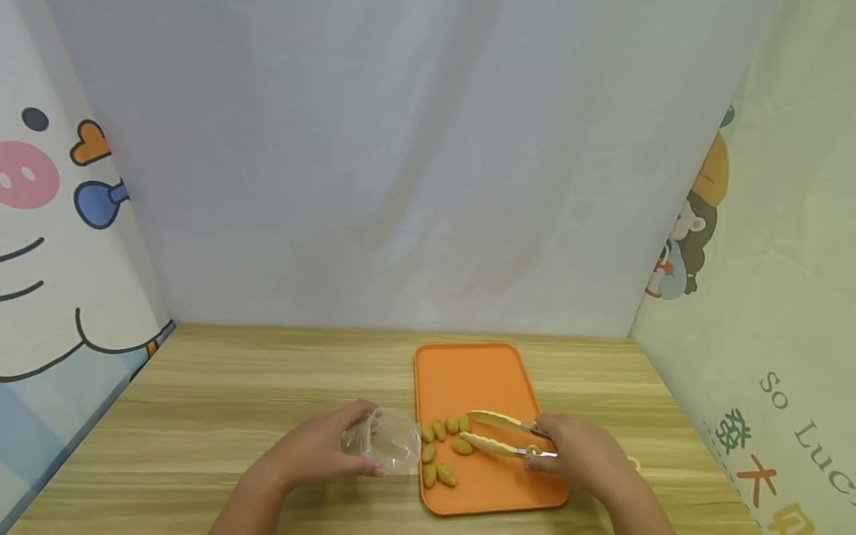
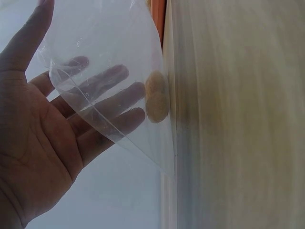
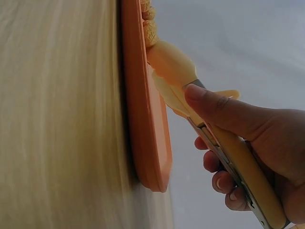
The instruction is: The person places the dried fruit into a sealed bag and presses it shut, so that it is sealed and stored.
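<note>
My left hand point(image 1: 331, 446) grips a clear plastic container point(image 1: 394, 442) tipped on its side at the orange tray's left edge. Through the clear plastic point(image 2: 109, 47) in the left wrist view, the fingers show, along with two tan lumps point(image 2: 156, 98); whether these lie inside or behind it, I cannot tell. Holding yellow-tipped tongs point(image 1: 498, 444), my right hand point(image 1: 575, 453) is over the tray's right side. The tong tips stand apart beside several tan, rough-skinned pieces like unshelled peanuts point(image 1: 446, 475). In the right wrist view, the thumb lies along the tongs point(image 3: 176, 67) with fingers curled beneath.
The orange tray point(image 1: 468, 379) lies lengthwise on a wood-grain table point(image 1: 301, 371). Peanut-like pieces are grouped along its left half. A pale curtain point(image 1: 401, 186) rises behind the table, with printed cloths point(image 1: 769, 260) at the sides. A small pale ring point(image 1: 634, 464) shows beyond the right wrist.
</note>
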Motion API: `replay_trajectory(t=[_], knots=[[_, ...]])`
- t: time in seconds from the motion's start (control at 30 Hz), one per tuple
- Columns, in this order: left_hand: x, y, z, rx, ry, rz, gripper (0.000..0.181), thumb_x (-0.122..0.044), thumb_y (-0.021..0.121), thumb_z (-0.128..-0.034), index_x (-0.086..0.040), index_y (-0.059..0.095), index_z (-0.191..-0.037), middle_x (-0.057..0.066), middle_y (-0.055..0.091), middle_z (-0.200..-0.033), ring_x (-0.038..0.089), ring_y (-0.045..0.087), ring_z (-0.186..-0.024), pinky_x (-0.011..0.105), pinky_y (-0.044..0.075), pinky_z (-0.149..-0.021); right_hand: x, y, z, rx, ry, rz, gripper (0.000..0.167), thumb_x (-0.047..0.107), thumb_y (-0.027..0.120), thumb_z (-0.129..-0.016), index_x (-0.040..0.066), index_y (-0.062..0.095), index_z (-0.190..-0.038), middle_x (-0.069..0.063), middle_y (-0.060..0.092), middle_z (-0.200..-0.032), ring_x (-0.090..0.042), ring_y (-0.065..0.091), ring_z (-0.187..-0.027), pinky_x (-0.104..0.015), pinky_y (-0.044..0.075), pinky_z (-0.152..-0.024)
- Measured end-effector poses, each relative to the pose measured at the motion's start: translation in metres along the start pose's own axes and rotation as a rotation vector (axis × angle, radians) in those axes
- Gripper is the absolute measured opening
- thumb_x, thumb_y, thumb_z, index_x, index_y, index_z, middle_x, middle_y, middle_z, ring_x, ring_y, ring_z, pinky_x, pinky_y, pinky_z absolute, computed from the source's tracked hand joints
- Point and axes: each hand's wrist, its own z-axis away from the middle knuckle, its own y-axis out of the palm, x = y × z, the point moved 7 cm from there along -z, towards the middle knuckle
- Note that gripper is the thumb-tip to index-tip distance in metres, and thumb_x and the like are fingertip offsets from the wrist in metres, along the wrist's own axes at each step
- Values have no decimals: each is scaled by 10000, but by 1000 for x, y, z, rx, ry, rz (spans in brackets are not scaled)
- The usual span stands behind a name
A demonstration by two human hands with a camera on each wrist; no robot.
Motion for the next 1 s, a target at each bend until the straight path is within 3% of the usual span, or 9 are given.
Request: replay_trajectory(t=[0.23, 0.77, 1.0], knots=[[0, 0, -1, 0, 10, -2, 844, -745, 716, -671, -291, 516, -1353, 36, 632, -1314, 262, 600, -1191, 519, 487, -950, 2, 2, -1, -6, -16, 7, 454, 540, 813, -670, 238, 664, -975, 165, 643, -866, -45, 559, -737, -312, 464, -641], [0, 0, -1, 3, -3, -13, 873, -747, 712, -672, -272, 506, -1374, 61, 617, -1339, 278, 589, -1212, 537, 474, -968, 8, -5, 1, -23, -54, 22, 376, 479, 819, -706, 238, 650, -940, 182, 604, -808, -43, 542, -697, -314, 455, -617], [-1, 0, -1, -2, 16, -18, 827, -751, 710, -671, -305, 523, -1342, -7, 641, -1295, 236, 611, -1166, 507, 492, -940, 6, -4, 2, 9, -12, 7, 386, 475, 831, -691, 245, 651, -944, 162, 642, -859, -82, 601, -757, -340, 488, -659]])
